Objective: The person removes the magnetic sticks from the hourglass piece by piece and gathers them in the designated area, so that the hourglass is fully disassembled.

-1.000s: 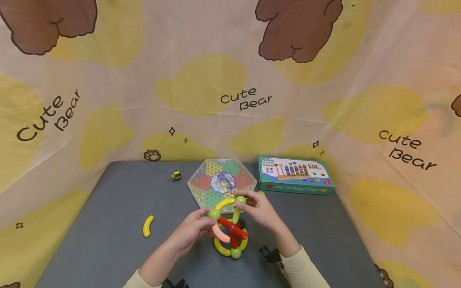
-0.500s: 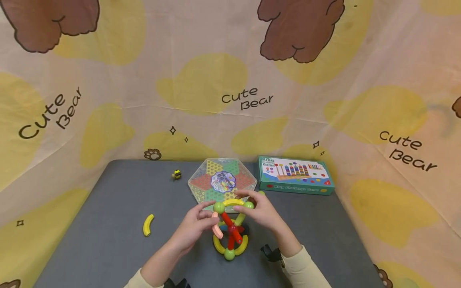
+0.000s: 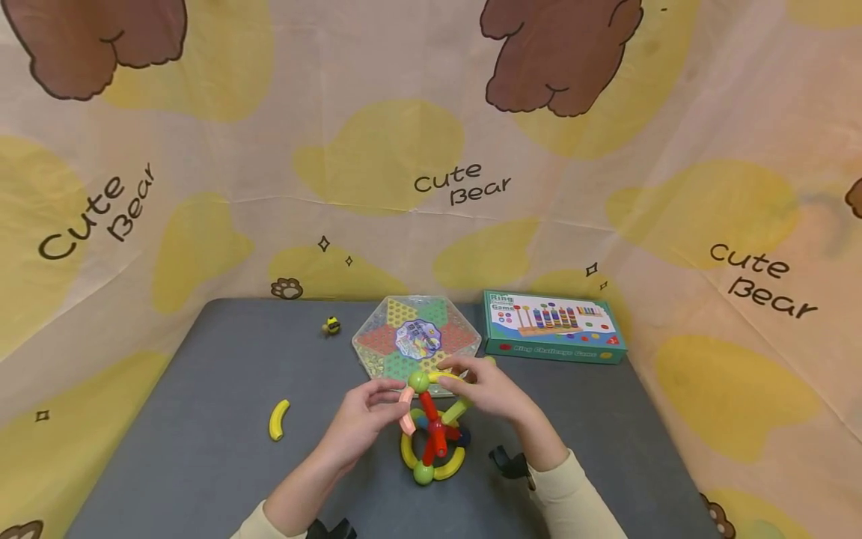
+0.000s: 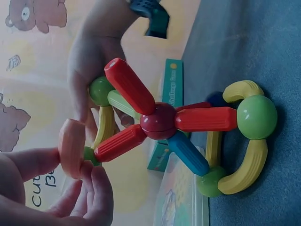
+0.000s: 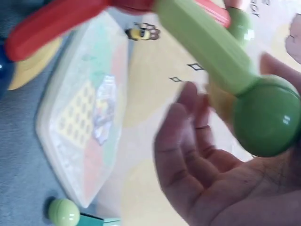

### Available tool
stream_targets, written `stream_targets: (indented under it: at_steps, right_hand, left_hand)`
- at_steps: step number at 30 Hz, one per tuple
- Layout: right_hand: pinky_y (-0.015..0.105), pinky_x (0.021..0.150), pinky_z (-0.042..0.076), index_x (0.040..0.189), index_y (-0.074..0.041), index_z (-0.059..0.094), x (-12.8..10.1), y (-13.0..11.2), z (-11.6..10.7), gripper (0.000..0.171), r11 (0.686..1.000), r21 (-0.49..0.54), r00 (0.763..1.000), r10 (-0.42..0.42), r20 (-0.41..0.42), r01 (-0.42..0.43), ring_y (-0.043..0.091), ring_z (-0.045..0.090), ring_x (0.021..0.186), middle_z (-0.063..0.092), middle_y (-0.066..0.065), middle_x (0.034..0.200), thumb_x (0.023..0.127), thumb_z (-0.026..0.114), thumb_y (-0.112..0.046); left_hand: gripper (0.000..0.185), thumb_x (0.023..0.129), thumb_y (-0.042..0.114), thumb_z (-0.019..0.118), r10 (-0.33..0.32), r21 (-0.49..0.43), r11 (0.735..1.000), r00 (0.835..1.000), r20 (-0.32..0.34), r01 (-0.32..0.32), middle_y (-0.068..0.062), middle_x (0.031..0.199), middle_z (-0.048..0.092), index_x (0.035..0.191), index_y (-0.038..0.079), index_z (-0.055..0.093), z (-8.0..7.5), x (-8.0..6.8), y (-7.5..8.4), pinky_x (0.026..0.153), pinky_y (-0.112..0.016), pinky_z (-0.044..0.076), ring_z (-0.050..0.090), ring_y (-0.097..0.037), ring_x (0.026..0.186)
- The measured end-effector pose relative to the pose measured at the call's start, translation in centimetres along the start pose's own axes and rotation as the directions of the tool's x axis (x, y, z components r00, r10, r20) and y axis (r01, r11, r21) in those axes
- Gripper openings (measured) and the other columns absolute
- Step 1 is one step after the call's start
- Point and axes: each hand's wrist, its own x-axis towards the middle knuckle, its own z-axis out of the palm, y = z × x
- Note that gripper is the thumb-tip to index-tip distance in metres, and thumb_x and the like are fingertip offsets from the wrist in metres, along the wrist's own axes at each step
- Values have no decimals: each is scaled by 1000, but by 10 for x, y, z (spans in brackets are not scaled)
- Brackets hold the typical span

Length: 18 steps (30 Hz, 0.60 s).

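Both hands are on the rod-and-ball toy [image 3: 431,438] near the table's [image 3: 202,449] front edge. Left hand [image 3: 364,419] pinches a pink curved piece [image 3: 406,410] against it; right hand [image 3: 488,389] grips the top green ball [image 5: 265,117], fingers curled.

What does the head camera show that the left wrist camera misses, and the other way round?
Only the head view shows the loose yellow curved piece, the small bee toy and the whole grey table. Only the left wrist view shows the red hub ball with its blue spoke up close. Both show the rod-and-ball toy, the left hand pinching a pink piece, the right hand and the green game box.
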Motion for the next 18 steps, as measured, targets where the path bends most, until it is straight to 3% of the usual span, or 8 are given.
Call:
stream_targets:
  at_steps: [5, 8, 14, 18]
  right_hand:
    - [42, 88, 57, 134, -11, 64, 4, -4, -5, 42, 999, 37, 998, -14, 69, 12, 28, 66, 107, 66, 9, 130, 99, 65, -35]
    - [45, 97, 54, 135, -13, 64, 10, -5, -5, 43, 998, 55, 994, -47, 95, 42, 27, 63, 117, 65, 5, 133, 97, 68, -33]
    - [41, 99, 52, 133, -17, 66, 20, -5, -2, 41, 991, 85, 980, -112, 162, 100, 20, 64, 115, 68, -3, 129, 94, 73, -28]
    - [37, 98, 52, 134, -22, 66, 21, -8, -1, 42, 992, 32, 978, -127, 164, 123, 17, 63, 115, 69, -4, 128, 94, 74, -30]
  left_hand:
    - [39, 94, 23, 73, 16, 15, 1000, 999, -27, -16, -12, 117, 69, 127, 5, 66, 2, 0, 0, 92, -45, 55, 67, -22, 106]
    - [39, 94, 23, 73, 27, 21, 999, 999, -20, -26, -13, 118, 68, 128, 5, 66, 1, -1, -1, 92, -45, 56, 67, -23, 106]
    - [40, 95, 23, 72, 35, 21, 999, 999, 8, -35, -13, 118, 68, 129, 5, 65, -1, 0, -2, 93, -45, 56, 68, -23, 107]
    - [43, 95, 21, 71, 22, -41, 999, 999, 27, -21, -15, 119, 68, 133, 3, 62, 0, 1, -3, 94, -47, 56, 69, -23, 103]
